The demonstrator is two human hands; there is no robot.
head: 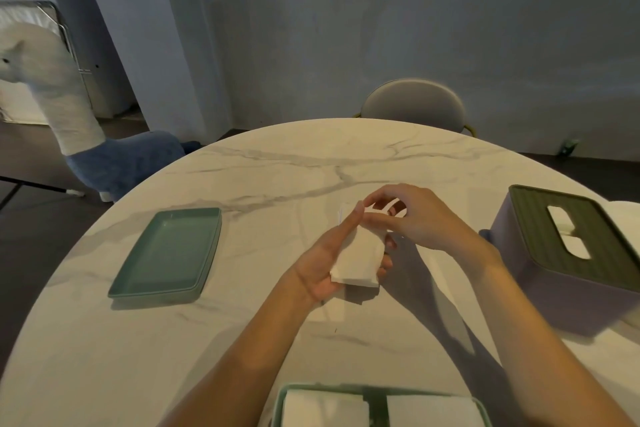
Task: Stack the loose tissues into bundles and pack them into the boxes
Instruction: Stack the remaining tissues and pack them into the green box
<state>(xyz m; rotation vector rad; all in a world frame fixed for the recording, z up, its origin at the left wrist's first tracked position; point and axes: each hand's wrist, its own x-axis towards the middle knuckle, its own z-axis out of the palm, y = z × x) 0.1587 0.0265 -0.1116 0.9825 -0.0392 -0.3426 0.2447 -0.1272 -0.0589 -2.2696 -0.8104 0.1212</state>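
Fingers of the left hand (325,263) are curled under a white folded tissue bundle (358,262) held above the marble table (242,340), its far end pinched by the right hand (415,218). Two stacks are already packed in the green box (377,395); the lilac lidded box (568,260) is closed.

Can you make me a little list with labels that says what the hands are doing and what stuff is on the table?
left hand: palm up, holding a bundle of tissues
right hand: pinching the top of the bundle
table: round, white marble
green lid: left of the hands, lying flat, nothing on it
purple box: on the right, dark lid on, tissue showing in the slot
green box: at the near edge, open, white tissues inside
chair: behind the table
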